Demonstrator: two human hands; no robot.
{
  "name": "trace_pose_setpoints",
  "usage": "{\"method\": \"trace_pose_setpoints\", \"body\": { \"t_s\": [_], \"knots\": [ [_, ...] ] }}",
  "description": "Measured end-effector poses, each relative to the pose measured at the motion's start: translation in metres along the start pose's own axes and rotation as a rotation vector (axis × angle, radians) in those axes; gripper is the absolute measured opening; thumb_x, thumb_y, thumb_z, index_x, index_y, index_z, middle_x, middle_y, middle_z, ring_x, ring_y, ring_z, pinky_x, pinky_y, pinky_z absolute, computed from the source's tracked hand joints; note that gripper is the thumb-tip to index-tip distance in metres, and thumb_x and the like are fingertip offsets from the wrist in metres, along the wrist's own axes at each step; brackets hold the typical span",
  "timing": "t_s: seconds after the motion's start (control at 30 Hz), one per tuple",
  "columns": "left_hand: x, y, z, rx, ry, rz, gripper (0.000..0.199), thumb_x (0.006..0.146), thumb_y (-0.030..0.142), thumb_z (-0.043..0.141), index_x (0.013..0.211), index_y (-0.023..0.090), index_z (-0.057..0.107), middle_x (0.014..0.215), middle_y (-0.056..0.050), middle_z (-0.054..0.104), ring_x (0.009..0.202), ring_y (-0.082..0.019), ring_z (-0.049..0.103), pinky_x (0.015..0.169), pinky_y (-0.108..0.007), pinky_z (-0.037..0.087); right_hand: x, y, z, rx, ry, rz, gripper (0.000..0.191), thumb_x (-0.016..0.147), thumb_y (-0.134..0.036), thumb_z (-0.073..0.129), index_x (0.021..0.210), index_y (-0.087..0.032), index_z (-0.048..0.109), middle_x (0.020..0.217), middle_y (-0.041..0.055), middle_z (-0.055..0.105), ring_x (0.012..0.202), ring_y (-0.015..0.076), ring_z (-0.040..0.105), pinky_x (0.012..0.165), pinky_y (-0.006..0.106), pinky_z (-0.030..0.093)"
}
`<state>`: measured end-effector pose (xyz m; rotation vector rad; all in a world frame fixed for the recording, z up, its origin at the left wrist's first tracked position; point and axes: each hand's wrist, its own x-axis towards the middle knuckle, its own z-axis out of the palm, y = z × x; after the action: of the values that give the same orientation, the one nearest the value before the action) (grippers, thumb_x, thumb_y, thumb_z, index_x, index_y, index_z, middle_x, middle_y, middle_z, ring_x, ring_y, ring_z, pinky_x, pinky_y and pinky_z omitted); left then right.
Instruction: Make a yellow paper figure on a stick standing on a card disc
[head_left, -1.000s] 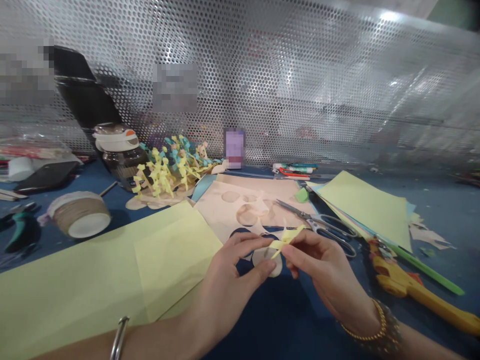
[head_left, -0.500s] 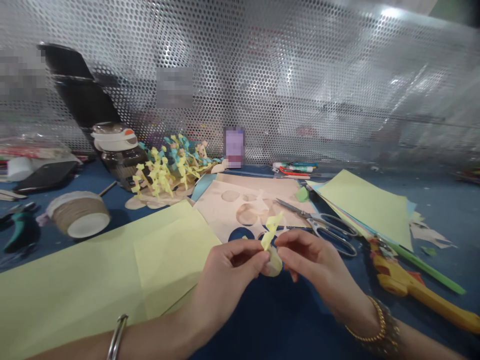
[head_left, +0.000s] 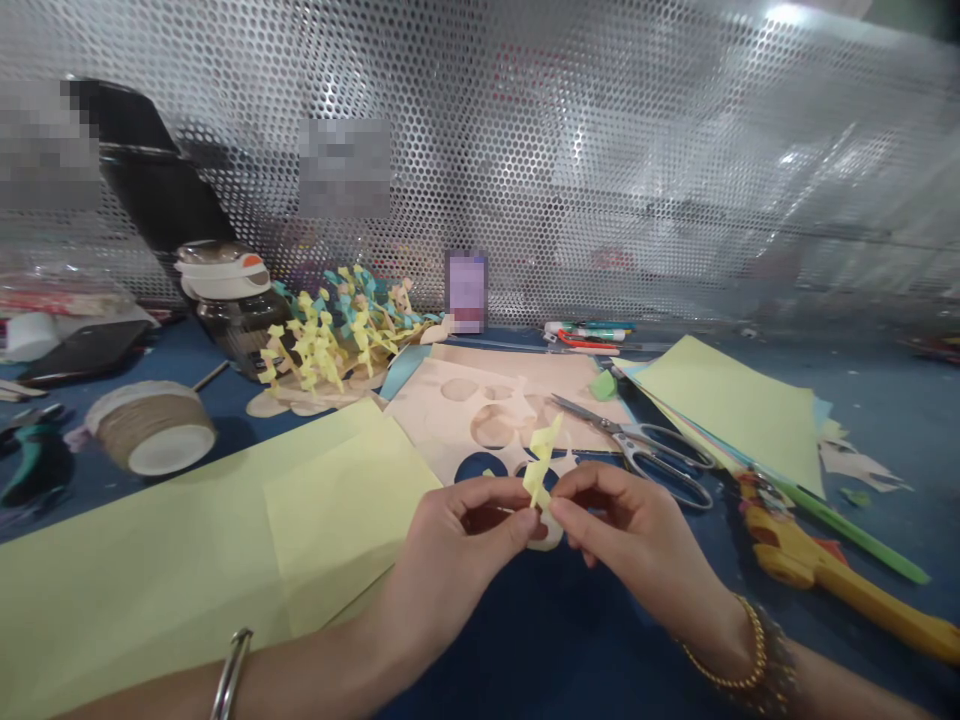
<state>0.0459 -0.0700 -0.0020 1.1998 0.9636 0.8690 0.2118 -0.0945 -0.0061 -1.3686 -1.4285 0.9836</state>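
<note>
Yellow paper, folded into a narrow zigzag strip [head_left: 541, 462], stands nearly upright between our fingertips, its lower end pinched where the left hand [head_left: 474, 525] and right hand [head_left: 628, 522] meet. Both hands are closed in a light pinch on it. Just below that pinch, a pale paper disc [head_left: 552, 532] shows behind the fingers, though we cannot tell whether either hand grips it. The thin folds are the weak point: too hard a squeeze could flatten or tear them, while a loose pinch could let the strip slip down toward the blue desk [head_left: 540, 650]. Steel scissors [head_left: 645, 452] lie just ahead of the right hand, their blades pointing back across the peach paper sheet [head_left: 540, 372], so a wide outward move of that hand could catch them. Left of the left hand, a pale green paper sheet [head_left: 341, 515] lies close enough for the strip to get lost against it if dropped, though the yellow is the stronger colour. Compared with half a second ago, the strip rises more steeply and sits more squarely between the hands, and the fingertips have closed in around its base. The disc is now more hidden, and the whole view has shifted slightly with our head.
</note>
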Motion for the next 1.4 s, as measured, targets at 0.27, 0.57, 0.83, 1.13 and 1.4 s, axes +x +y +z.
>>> {"method": "trace_pose_setpoints", "body": {
  "t_s": [0.27,0.57,0.83,1.13,1.4],
  "knots": [
    [0.002,0.000,0.001,-0.016,-0.004,0.001,0.005,0.069,0.021,0.073,0.072,0.017,0.071,0.067,0.001,0.068,0.067,-0.012,0.062,0.063,-0.020,0.047,-0.003,-0.002,0.002,-0.043,0.017,-0.064,0.010,0.079,-0.030,0.064,0.076,-0.021,0.065,0.065,-0.0015,0.058,0.055,0.0099,0.051,0.044,0.019,0.044],
    [0.003,0.002,0.002,-0.037,0.018,-0.011,0.006,0.069,0.020,0.072,0.068,0.015,0.070,0.060,0.003,0.065,0.056,-0.008,0.058,0.058,-0.017,0.047,-0.002,-0.004,0.001,0.058,-0.050,-0.009,0.019,0.083,-0.036,0.061,0.079,-0.018,0.066,0.065,-0.0008,0.057,0.054,0.0095,0.051,0.045,0.019,0.044],
    [0.003,-0.001,0.001,-0.007,0.008,-0.025,0.006,0.069,0.021,0.072,0.071,0.015,0.070,0.062,0.002,0.065,0.060,-0.010,0.060,0.059,-0.018,0.047,-0.001,-0.001,0.000,0.151,-0.091,0.074,0.024,0.082,-0.039,0.062,0.083,-0.015,0.064,0.054,-0.0030,0.055,0.047,0.0088,0.051,0.043,0.020,0.044],
    [0.003,-0.003,0.000,0.002,-0.010,-0.035,0.003,0.070,0.019,0.070,0.071,0.017,0.070,0.064,0.002,0.067,0.064,-0.011,0.062,0.062,-0.019,0.048,-0.001,0.004,0.000,0.203,-0.092,0.084,0.022,0.082,-0.039,0.063,0.082,-0.017,0.066,0.053,-0.0037,0.054,0.047,0.0083,0.050,0.043,0.019,0.043],
    [0.003,-0.001,0.000,-0.022,-0.015,-0.033,0.004,0.070,0.019,0.069,0.070,0.015,0.070,0.064,0.000,0.068,0.064,-0.012,0.064,0.061,-0.019,0.049,-0.002,0.008,-0.004,0.204,-0.069,0.157,0.026,0.081,-0.043,0.063,0.088,-0.018,0.064,0.050,-0.0048,0.053,0.046,0.0077,0.048,0.043,0.017,0.040]
  ]
}}
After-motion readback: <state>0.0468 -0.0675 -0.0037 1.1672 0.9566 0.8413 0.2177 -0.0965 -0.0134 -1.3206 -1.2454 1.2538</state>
